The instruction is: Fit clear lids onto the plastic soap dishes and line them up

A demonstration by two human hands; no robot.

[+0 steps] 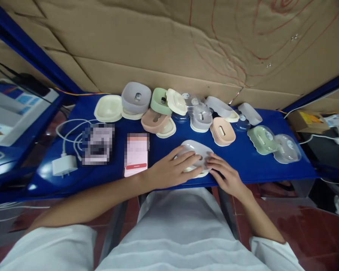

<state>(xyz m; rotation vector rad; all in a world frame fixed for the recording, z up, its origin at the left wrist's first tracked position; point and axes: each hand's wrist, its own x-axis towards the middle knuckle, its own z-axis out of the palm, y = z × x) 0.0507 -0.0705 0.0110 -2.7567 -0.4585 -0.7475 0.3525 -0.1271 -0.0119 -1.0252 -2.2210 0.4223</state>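
A pale grey soap dish (197, 146) with a small hole in its floor sits at the table's front edge, with a cream base (203, 174) showing under it. My left hand (176, 167) grips its left side, thumb at the far rim and fingers reaching over the inside. On the right side, my right hand (222, 172) has its bent fingers against the wall of the dish. Part of the dish is hidden by both hands. Just behind my right hand stands a peach soap dish (226, 135) with a slot in its floor.
Along the back stand a lavender dish (136, 96), a green dish (159, 101) and a cream tray (109, 108). Clear-lidded dishes, one green (261, 139), are at the right. A phone (137, 154), a blurred dark-edged device (98, 145) and a white charger (64, 165) lie left.
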